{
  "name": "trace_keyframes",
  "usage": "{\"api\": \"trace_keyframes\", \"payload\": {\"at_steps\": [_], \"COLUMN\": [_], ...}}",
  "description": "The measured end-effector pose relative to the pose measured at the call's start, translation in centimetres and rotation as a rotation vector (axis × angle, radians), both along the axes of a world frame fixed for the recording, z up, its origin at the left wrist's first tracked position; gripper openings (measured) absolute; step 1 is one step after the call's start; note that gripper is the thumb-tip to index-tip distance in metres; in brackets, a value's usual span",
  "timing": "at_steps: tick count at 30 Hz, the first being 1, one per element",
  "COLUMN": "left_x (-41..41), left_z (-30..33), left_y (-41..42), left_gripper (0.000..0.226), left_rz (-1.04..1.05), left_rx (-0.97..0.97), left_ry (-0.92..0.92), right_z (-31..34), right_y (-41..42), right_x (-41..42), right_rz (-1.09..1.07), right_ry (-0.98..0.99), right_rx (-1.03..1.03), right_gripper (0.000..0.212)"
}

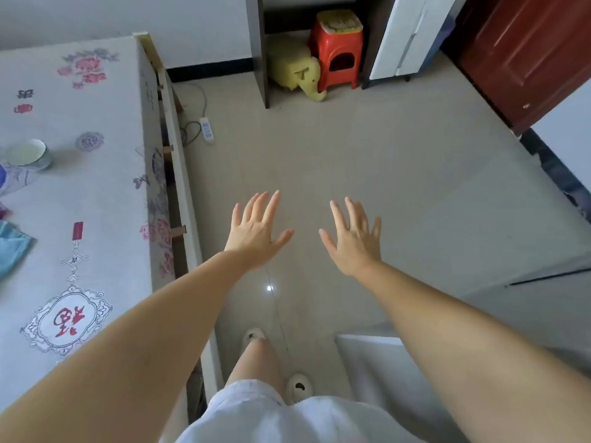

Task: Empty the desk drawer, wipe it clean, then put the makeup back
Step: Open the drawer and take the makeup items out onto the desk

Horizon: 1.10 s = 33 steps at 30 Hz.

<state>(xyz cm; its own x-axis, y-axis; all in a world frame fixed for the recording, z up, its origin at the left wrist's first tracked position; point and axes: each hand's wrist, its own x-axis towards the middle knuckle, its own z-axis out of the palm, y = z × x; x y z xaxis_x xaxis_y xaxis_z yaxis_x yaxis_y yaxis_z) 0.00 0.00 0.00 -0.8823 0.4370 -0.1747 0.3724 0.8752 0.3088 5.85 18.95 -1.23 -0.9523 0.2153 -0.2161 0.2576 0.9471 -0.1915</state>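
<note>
My left hand (pixel 257 227) and my right hand (pixel 351 239) are stretched out in front of me over the tiled floor, palms down, fingers spread, holding nothing. The desk (pixel 96 193) runs along the left, covered with a grey flowered cloth. Its drawer fronts (pixel 180 187) show edge-on along its right side. A blue-green cloth (pixel 11 247) lies at the desk's left edge, and a pale bowl (pixel 28 153) stands farther back. No makeup is visible.
A power strip (pixel 207 129) with its cable lies on the floor by the desk. A yellow elephant stool (pixel 297 73) and a red plastic stool (pixel 339 47) stand at the back. A dark red door (pixel 524 49) is at right, a white cabinet (pixel 406 36) beside it.
</note>
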Motion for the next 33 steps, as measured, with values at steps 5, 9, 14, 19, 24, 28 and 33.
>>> {"api": "trace_keyframes", "payload": {"at_steps": [5, 9, 14, 19, 24, 28, 33], "left_x": [-3.1, -9.1, -18.6, -27.4, -35.6, -43.6, -53.0], "left_z": [-2.2, -3.0, -2.0, -1.9, -2.5, -2.4, -1.1], "left_y": [0.8, 1.6, 2.6, 5.5, 11.1, 16.5, 22.8], "left_gripper": [0.073, 0.071, 0.070, 0.070, 0.070, 0.069, 0.069], "left_rz": [0.002, -0.026, -0.076, -0.136, -0.190, -0.154, -0.047], "left_rx": [-0.004, 0.002, -0.007, -0.036, -0.038, -0.032, -0.028], "left_ry": [-0.065, -0.086, -0.106, -0.088, -0.046, -0.006, -0.012], "right_z": [-2.0, -2.3, -1.8, -1.0, -1.3, -1.0, 0.4], "right_y": [0.3, 0.6, 1.4, 4.3, 10.1, 16.3, 24.2], "right_x": [-2.9, -8.8, -16.4, -23.0, -30.8, -38.8, -49.4], "right_rz": [-0.011, -0.104, -0.203, -0.272, -0.303, -0.278, -0.183], "right_ry": [-0.065, -0.052, -0.069, -0.049, 0.006, -0.005, 0.029], "right_rx": [0.025, -0.007, -0.026, -0.004, 0.012, 0.039, 0.071], "right_gripper": [0.063, 0.063, 0.062, 0.063, 0.086, 0.073, 0.065]}}
